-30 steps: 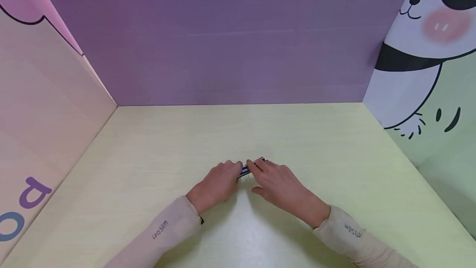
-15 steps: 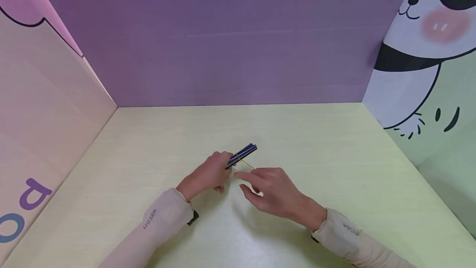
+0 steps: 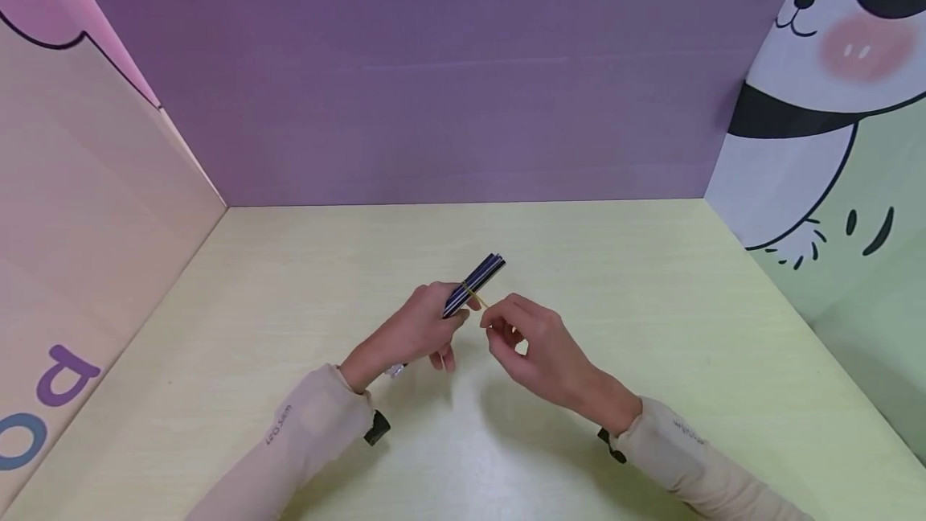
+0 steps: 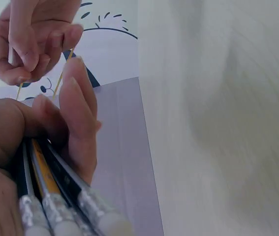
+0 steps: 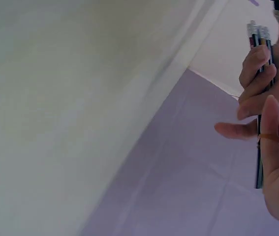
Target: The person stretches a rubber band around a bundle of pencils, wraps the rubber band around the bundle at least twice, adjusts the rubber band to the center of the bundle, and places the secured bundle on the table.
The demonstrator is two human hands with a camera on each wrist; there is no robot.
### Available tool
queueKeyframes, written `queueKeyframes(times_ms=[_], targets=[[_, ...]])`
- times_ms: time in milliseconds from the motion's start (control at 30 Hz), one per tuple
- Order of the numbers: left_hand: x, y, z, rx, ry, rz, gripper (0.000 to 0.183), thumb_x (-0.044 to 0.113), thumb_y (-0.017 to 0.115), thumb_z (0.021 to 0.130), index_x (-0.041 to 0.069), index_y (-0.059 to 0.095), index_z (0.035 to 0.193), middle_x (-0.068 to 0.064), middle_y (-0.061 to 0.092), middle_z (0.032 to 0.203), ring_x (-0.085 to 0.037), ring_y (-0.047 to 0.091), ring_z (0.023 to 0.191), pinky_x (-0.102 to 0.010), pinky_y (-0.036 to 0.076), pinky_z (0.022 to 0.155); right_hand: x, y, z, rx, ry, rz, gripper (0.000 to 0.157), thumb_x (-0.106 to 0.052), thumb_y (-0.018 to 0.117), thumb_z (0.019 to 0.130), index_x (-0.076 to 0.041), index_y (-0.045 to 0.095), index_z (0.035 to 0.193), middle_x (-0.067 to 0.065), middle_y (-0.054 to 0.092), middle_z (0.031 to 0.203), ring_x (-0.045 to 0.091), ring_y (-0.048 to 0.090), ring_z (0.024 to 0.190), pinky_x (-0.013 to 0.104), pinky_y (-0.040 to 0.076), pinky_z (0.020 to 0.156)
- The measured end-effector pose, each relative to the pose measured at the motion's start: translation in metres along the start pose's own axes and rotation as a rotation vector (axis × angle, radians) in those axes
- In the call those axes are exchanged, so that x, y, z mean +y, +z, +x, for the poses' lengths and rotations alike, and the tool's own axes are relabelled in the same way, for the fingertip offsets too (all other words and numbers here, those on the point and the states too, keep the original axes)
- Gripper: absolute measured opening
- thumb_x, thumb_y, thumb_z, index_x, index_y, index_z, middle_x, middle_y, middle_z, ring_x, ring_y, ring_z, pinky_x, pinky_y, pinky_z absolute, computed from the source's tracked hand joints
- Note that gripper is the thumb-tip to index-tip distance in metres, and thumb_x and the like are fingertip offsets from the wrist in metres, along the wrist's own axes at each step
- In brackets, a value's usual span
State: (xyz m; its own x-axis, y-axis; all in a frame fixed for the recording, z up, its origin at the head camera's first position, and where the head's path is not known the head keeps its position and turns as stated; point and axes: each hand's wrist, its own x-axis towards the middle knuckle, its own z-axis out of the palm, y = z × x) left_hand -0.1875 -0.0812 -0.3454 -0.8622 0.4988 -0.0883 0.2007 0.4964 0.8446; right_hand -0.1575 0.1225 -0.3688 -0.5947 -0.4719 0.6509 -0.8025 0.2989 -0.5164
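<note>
My left hand (image 3: pixel 415 324) grips a bundle of dark striped pencils (image 3: pixel 479 280), held tilted above the table with the far ends pointing up and right. White erasers in silver ferrules (image 4: pixel 58 211) stick out of the near end in the left wrist view. A yellow rubber band (image 3: pixel 473 294) loops around the bundle just beyond the left fingers. Its free part is pulled out to the right, pinched by my curled right hand (image 3: pixel 538 344). In the right wrist view the band (image 5: pixel 269 136) crosses close by the right fingers. Part of the bundle is hidden inside the left palm.
The pale wooden table (image 3: pixel 325 264) spreads under both hands. A purple panel (image 3: pixel 463 87) stands behind it, with cartoon-printed panels on the left (image 3: pixel 94 183) and right (image 3: pixel 854 183).
The right hand has come off the bundle, drawing the rubber band out to the right. The left hand has turned the pencils to a steeper slant, so more of their far ends show.
</note>
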Motion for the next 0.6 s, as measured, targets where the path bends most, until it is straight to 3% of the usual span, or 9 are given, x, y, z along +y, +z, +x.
queueKeyframes(times_ms=[100,200,267,433,600], targets=[[0.001,-0.001,-0.001,-0.013,0.011,-0.022,0.024,0.001,0.048,0.101,-0.004,0.059,0.123,-0.013,0.055,0.054,-0.024,0.065,0.044,-0.038,0.056,0.044,0.002,-0.003,0.002,0.006,0.182,0.171,0.021,0.008,0.060,0.087,-0.012,0.067,0.090,0.000,0.062,0.076,0.009,0.056,0.067,0.022,0.054,0.064],[0.002,-0.001,-0.002,-0.043,0.019,-0.048,0.024,0.003,0.049,0.102,-0.003,0.059,0.122,-0.014,0.056,0.054,-0.025,0.065,0.045,-0.039,0.056,0.044,0.005,-0.007,0.002,0.000,0.301,0.305,0.024,0.009,0.057,0.086,-0.013,0.068,0.085,0.004,0.063,0.070,0.016,0.055,0.062,0.022,0.046,0.059],[0.003,-0.001,-0.002,-0.065,0.028,-0.065,0.023,0.003,0.050,0.102,-0.004,0.059,0.121,-0.014,0.057,0.054,-0.026,0.065,0.045,-0.040,0.057,0.044,0.006,-0.010,0.002,-0.030,0.327,0.346,0.024,0.009,0.055,0.085,-0.012,0.068,0.085,0.004,0.062,0.068,0.021,0.056,0.060,0.025,0.043,0.055],[0.001,0.000,-0.002,-0.092,0.039,-0.076,0.023,0.002,0.049,0.101,-0.006,0.059,0.120,-0.013,0.057,0.054,-0.026,0.066,0.045,-0.040,0.057,0.044,0.015,-0.011,0.001,-0.112,0.349,0.400,0.023,0.008,0.051,0.088,-0.010,0.065,0.091,0.007,0.058,0.069,0.037,0.065,0.060,0.032,0.055,0.054],[0.000,0.000,0.000,-0.075,0.042,-0.054,0.024,0.002,0.048,0.102,-0.007,0.058,0.123,-0.013,0.056,0.055,-0.025,0.066,0.045,-0.039,0.057,0.044,0.034,-0.014,0.001,-0.113,0.445,0.492,0.018,0.007,0.052,0.093,-0.002,0.067,0.094,0.024,0.055,0.077,0.049,0.060,0.057,0.037,0.057,0.055]])
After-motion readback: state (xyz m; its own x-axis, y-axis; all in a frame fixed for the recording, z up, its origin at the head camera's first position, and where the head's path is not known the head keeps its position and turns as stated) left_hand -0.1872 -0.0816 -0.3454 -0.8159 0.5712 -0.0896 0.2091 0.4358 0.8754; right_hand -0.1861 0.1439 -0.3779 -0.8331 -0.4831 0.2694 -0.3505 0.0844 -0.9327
